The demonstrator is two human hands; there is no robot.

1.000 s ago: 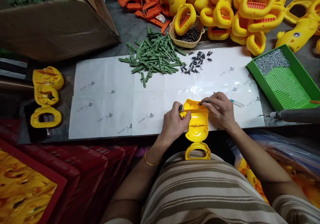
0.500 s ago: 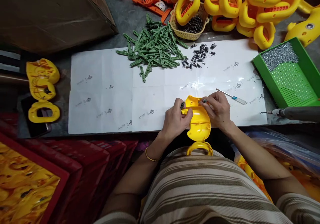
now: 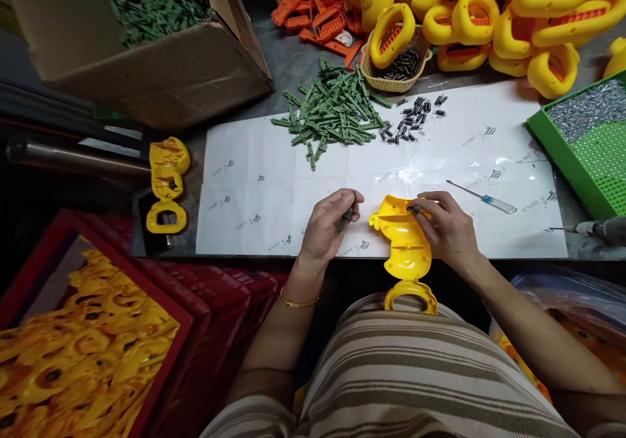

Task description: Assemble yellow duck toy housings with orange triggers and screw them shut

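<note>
My left hand [image 3: 330, 225] is closed round a small green part [image 3: 344, 220], a little left of the yellow shell and apart from it. The hollow yellow shell [image 3: 409, 259] lies open side up at the table's front edge, its ring-shaped end over the edge against the striped shirt. At the shell's upper right, the fingertips of my right hand [image 3: 447, 224] pinch a small dark piece [image 3: 415, 208], too small to make out fully. Green parts [image 3: 337, 109] are heaped on the white sheet, with black springs [image 3: 413, 120] beside them.
A screwdriver [image 3: 493, 202] lies right of my right hand. Farther right are a green tray [image 3: 562, 148] of metal pieces and a power tool [image 3: 604, 231]. A cardboard box [image 3: 161, 76] stands back left, a basket [image 3: 388, 83] at the back. A red crate [image 3: 166, 307] sits lower left.
My left hand has let go of the shell and moved left, with the green part still in it. My right hand stays at the shell's upper right. The view has shifted left.
</note>
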